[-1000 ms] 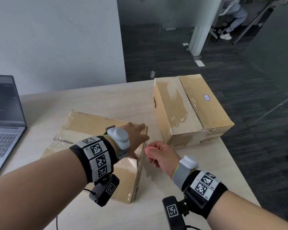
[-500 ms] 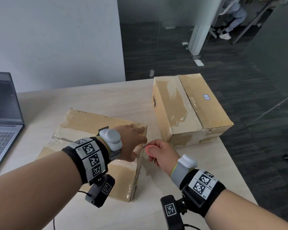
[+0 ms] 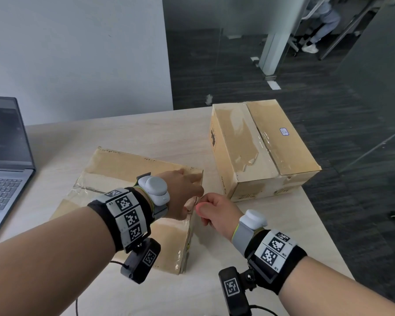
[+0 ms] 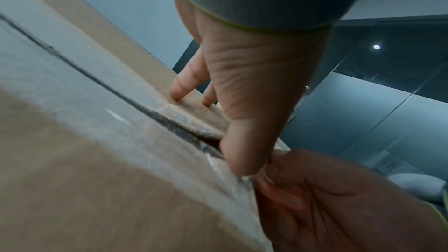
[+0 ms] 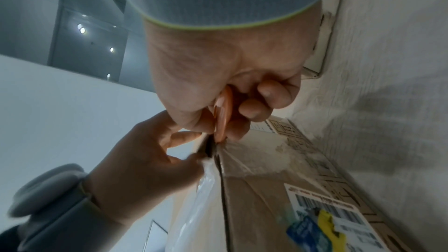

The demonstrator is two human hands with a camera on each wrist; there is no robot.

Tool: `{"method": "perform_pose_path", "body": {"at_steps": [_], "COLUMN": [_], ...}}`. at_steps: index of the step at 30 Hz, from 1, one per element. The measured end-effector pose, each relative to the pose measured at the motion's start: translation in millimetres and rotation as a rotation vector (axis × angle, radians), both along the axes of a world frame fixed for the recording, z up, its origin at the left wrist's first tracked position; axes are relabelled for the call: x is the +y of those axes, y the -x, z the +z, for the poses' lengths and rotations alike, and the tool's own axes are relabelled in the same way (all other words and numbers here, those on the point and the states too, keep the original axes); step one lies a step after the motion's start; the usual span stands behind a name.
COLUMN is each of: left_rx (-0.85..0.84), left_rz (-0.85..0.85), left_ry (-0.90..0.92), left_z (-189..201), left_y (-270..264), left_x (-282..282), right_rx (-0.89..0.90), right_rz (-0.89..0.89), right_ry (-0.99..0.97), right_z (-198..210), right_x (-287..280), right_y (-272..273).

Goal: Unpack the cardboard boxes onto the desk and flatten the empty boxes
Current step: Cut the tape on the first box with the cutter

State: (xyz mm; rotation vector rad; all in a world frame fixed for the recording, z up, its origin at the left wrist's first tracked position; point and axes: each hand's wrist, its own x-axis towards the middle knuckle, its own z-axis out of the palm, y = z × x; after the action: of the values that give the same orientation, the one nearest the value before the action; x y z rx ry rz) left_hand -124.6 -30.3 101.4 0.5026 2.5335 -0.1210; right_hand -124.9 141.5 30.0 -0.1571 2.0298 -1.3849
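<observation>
Laptop (image 3: 2, 160) sits open at the tabletop's (image 3: 146, 133) left edge. Beside it lies the flat taped box (image 3: 114, 174), seam still shut; the left hand (image 3: 183, 195) presses its top near the right edge, fingers spread. Touching that edge, the right hand's (image 3: 217, 213) grip pinches a small orange disc, perhaps a cutter (image 5: 221, 114), at the seam. Second closed box (image 3: 260, 151) stands far right

left hand (image 3: 183, 195) covers the near box (image 3: 123, 174) seam, laptop (image 3: 5, 156) is cropped, pink cutter (image 5: 221, 114) mostly buried in fingers.
</observation>
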Motion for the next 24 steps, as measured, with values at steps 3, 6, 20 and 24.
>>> {"method": "perform_pose_path", "body": {"at_steps": [3, 6, 20, 24], "left_rx": [0.033, 0.052, 0.270, 0.253], "left_rz": [0.037, 0.043, 1.221, 1.221], "left_ry": [-0.055, -0.070, -0.176, -0.202], "left_z": [2.5, 2.7, -38.3, -38.6], "left_y": [0.0, -4.0, -88.8, -102.5], "left_x": [-2.4, -5.3, -160.8, -153.7], "right_rx": [0.006, 0.006, 0.011, 0.030], "right_rz": [0.049, 0.037, -0.101, -0.116], "right_ry": [-0.014, -0.015, 0.101, 0.122], "right_z": [0.8, -0.1, 39.7, 49.3], "right_x": [2.7, 3.7, 5.9, -10.1], "right_y": [-3.9, -6.2, 2.6, 2.1]}}
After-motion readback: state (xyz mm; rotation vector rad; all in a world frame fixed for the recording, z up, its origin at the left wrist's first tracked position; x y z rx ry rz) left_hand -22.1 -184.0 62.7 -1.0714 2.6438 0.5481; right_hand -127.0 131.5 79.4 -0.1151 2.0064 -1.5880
